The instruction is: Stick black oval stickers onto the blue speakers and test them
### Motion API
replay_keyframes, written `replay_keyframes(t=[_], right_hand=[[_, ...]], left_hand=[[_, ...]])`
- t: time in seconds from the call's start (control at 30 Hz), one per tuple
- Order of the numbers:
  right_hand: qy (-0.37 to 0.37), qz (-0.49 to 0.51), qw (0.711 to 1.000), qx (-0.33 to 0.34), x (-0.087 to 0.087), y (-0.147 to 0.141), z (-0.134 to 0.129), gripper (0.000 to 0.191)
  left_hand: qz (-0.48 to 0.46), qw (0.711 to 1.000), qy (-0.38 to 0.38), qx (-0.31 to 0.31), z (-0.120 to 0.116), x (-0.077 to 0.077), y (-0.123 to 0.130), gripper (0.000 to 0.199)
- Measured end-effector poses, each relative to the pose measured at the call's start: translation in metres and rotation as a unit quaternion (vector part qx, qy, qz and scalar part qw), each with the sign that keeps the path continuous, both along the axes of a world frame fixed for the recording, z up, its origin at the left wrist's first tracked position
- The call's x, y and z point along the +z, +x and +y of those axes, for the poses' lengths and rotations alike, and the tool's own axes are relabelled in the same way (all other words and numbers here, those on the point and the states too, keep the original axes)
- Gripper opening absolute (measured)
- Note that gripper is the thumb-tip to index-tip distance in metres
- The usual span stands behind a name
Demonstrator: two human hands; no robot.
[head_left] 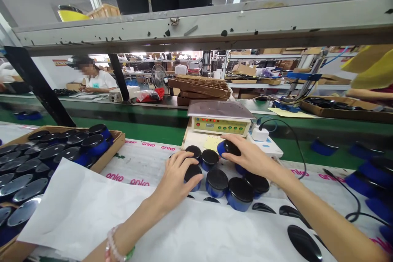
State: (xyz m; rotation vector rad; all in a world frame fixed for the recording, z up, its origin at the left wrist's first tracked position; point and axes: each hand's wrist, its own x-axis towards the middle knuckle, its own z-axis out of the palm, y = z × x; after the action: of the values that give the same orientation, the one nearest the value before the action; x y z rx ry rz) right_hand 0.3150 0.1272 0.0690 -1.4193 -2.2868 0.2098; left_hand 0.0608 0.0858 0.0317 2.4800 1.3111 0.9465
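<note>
My right hand pinches a round blue piece with a glossy black top, tilted and held over others of its kind. My left hand has its fingers and thumb around another black-topped blue piece at the left of the group. Between the hands, several like pieces stand upright close together, among them a front one and a middle one. White sheets lie in front, with black oval plates partly covered by them.
A carton full of black-topped pieces stands at the left. Behind the hands is a control box with lit red digits, beside a white plug. Stacked blue pieces and a black cable are at the right. A shelf beam crosses above; a co-worker sits across.
</note>
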Motion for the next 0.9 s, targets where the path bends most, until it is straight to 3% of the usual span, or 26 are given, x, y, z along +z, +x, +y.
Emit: replay_keyframes(t=[0.1, 0.2, 0.3, 0.37, 0.53, 0.63, 0.7, 0.8, 0.9], right_hand=[[0.008, 0.08, 0.997, 0.013, 0.018, -0.011, -0.028, 0.044], [-0.05, 0.194, 0.977, 0.072, 0.025, -0.027, -0.052, 0.048], [-0.126, 0.31, 0.935, 0.119, 0.026, -0.038, -0.064, 0.048], [-0.139, 0.33, 0.926, 0.124, 0.026, -0.044, -0.066, 0.045], [-0.14, 0.326, 0.927, 0.126, 0.022, -0.069, -0.067, 0.036], [-0.115, 0.26, 0.95, 0.129, 0.016, -0.078, -0.058, 0.038], [-0.099, 0.208, 0.966, 0.12, 0.013, -0.072, -0.043, 0.046], [-0.071, 0.148, 0.985, 0.053, 0.006, -0.049, -0.012, 0.059], [-0.057, 0.065, 0.996, 0.016, -0.006, -0.033, 0.013, 0.051]], left_hand=[[-0.043, 0.998, 0.02, -0.03, -0.007, 0.014, 0.019, 0.06], [-0.085, 0.993, 0.045, -0.065, -0.015, 0.026, 0.035, 0.093], [-0.097, 0.99, 0.077, -0.066, -0.022, 0.032, 0.038, 0.091], [-0.087, 0.99, 0.098, -0.056, -0.025, 0.033, 0.034, 0.09], [-0.057, 0.993, 0.102, -0.024, -0.031, 0.028, 0.02, 0.088], [-0.048, 0.996, 0.072, -0.012, -0.027, 0.023, 0.006, 0.082], [-0.051, 0.997, 0.041, 0.039, -0.018, 0.019, -0.012, 0.077], [-0.082, 0.975, 0.003, 0.204, 0.008, 0.012, -0.055, 0.07], [-0.093, 0.953, -0.022, 0.287, 0.036, 0.001, -0.099, 0.054]])
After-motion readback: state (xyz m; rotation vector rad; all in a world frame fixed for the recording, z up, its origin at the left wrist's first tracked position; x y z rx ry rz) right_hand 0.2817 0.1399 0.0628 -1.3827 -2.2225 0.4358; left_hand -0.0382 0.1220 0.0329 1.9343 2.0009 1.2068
